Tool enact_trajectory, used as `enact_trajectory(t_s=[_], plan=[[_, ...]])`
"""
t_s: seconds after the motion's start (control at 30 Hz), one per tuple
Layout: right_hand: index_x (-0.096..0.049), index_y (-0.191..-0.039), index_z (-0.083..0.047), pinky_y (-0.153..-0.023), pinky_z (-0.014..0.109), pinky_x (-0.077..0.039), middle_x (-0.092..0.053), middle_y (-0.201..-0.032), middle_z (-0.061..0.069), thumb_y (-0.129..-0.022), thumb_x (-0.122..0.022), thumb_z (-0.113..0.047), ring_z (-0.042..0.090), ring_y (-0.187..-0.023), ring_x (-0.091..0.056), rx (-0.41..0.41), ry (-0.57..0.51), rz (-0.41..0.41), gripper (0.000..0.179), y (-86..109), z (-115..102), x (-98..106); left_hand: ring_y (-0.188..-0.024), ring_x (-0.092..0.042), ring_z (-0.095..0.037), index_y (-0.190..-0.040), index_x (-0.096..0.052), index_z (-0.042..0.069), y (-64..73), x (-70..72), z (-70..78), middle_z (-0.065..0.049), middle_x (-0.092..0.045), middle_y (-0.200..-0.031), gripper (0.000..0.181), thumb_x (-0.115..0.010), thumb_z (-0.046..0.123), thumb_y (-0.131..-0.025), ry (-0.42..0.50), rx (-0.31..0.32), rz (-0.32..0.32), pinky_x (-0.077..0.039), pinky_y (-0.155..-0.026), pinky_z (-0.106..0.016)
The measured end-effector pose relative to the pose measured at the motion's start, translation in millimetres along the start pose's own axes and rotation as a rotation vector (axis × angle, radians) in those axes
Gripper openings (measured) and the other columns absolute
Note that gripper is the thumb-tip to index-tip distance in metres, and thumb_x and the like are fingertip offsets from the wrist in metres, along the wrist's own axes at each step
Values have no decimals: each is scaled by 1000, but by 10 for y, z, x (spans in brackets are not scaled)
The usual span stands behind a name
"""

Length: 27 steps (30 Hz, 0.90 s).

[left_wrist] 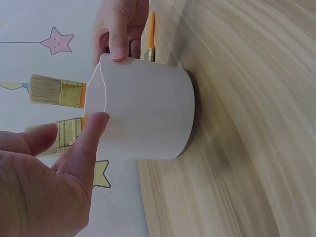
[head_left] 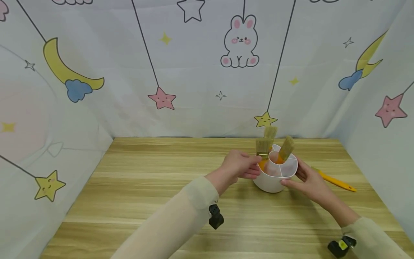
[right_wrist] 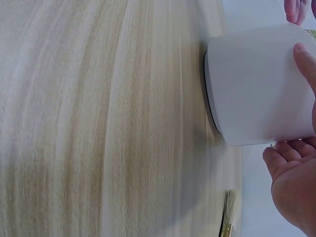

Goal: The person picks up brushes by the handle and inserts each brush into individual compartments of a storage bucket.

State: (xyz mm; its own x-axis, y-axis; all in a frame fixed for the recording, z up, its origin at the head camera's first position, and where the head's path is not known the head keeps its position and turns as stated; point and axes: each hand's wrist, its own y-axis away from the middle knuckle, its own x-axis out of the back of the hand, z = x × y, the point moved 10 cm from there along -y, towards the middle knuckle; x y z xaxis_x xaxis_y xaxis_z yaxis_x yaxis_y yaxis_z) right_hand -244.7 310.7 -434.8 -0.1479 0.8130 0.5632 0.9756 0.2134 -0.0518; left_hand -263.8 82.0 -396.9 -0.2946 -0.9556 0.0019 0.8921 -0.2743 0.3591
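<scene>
A white divided holder (head_left: 271, 183) stands on the table, with a round middle tube and compartments around it. Three paintbrushes stand in it bristles up: a front-left one (head_left: 262, 146), one behind it (head_left: 270, 132), and one leaning right in the middle tube (head_left: 286, 148). My left hand (head_left: 240, 165) is at the holder's left rim beside the front-left paintbrush, fingers fairly straight; in the left wrist view a fingertip (left_wrist: 101, 118) meets the rim and the thumb is apart. My right hand (head_left: 310, 181) grips the holder's right side, thumb in front and fingers behind.
Another paintbrush with an orange handle (head_left: 337, 182) lies on the wooden table (head_left: 145, 190) right of the holder, its bristles (right_wrist: 229, 205) visible in the right wrist view. A printed white curtain (head_left: 200, 72) stands along the back and sides.
</scene>
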Motion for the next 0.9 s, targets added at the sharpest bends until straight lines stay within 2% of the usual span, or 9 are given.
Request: enact_trajectory(t_s=[0.1, 0.2, 0.27, 0.37, 0.5, 0.63, 0.73, 0.83, 0.9], plan=[[-17, -171, -3, -105, 10, -44, -33, -169, 28, -96, -83, -17, 52, -150, -39, 12, -14, 3, 100, 3, -14, 7, -93, -81, -32, -128, -70, -6, 5, 19, 9, -20, -80, -94, 38, -75, 22, -102, 0, 1, 0, -66, -80, -40], [-18, -171, -3, -102, 5, -41, -34, -169, 27, -96, -83, -17, 53, -150, -39, 23, -24, 8, 100, 8, -28, 11, -96, -81, -33, -134, -67, -7, 8, 44, 24, -19, -80, -94, 45, -77, 23, -101, -16, -5, 6, -66, -81, -40], [-18, -171, -3, -101, 4, -41, -34, -169, 27, -97, -83, -18, 52, -150, -39, 29, -32, 12, 100, 10, -29, 5, -94, -81, -31, -133, -67, -6, 6, 67, 38, -18, -80, -95, 45, -78, 23, -101, -46, -17, 13, -67, -79, -37], [-18, -171, -3, -101, 3, -39, -33, -169, 25, -97, -83, -19, 51, -151, -38, 37, -41, 16, 99, 17, -22, -11, -90, -80, -23, -123, -73, -4, 4, 109, 65, -14, -80, -98, 38, -79, 25, -100, -130, -55, 24, -67, -78, -35], [-17, -171, -5, -108, 11, -44, -32, -170, 24, -97, -83, -22, 51, -152, -38, 27, -29, 21, 100, 38, -17, -19, -84, -77, -17, -118, -79, 2, 13, 172, 117, -7, -79, -103, 35, -81, 30, -98, -295, -146, 37, -66, -77, -31], [-17, -172, -8, -115, 37, -46, -32, -171, 22, -98, -82, -26, 49, -152, -39, 10, -2, 31, 101, 61, -16, -25, -91, -75, -14, -125, -79, 6, 26, 243, 146, -2, -80, -111, 42, -82, 37, -96, -463, -243, 69, -63, -78, -28], [-17, -172, -10, -115, 38, -46, -32, -172, 21, -98, -82, -27, 49, -152, -40, 9, 11, 44, 100, 78, -12, -31, -103, -75, -16, -130, -77, 8, 24, 286, 126, -3, -79, -119, 46, -82, 39, -96, -529, -299, 90, -62, -84, -30], [-17, -172, -10, -113, 28, -47, -32, -171, 22, -98, -81, -27, 49, -151, -41, 13, 27, 59, 99, 99, -12, -32, -113, -74, -19, -132, -76, 9, 26, 329, 85, -5, -78, -125, 47, -82, 39, -97, -550, -329, 97, -62, -91, -34], [-17, -172, -9, -114, 33, -47, -32, -171, 22, -99, -81, -28, 49, -150, -42, 9, 39, 68, 99, 116, -11, -32, -117, -73, -21, -134, -75, 9, 36, 354, 63, -7, -76, -128, 48, -81, 39, -97, -564, -350, 96, -62, -94, -36]])
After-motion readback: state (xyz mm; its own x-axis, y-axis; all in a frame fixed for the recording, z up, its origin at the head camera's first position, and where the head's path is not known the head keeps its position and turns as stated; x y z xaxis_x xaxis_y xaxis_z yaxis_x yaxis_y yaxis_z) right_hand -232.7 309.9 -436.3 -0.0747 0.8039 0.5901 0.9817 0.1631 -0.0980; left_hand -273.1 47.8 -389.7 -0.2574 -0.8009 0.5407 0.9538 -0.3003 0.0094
